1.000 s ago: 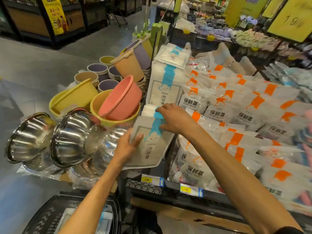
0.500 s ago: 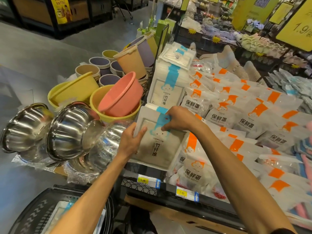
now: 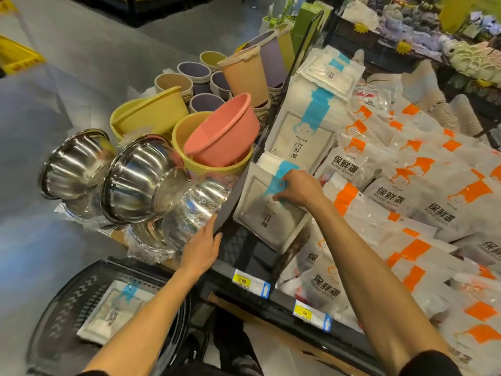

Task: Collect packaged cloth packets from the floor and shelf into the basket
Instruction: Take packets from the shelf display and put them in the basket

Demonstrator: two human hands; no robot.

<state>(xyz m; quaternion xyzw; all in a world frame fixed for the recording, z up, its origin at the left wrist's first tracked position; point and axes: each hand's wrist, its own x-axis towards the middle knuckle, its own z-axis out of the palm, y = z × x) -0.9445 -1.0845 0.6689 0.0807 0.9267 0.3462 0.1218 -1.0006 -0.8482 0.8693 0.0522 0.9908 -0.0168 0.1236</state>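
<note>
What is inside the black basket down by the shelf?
A white cloth packet with a blue stripe lies flat in the basket. The left forearm crosses over the basket's right side, so anything there is hidden.

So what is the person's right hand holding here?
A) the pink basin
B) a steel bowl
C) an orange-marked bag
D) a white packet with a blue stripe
D: the right hand curls its fingers over the blue-striped packet on the shelf.
</note>
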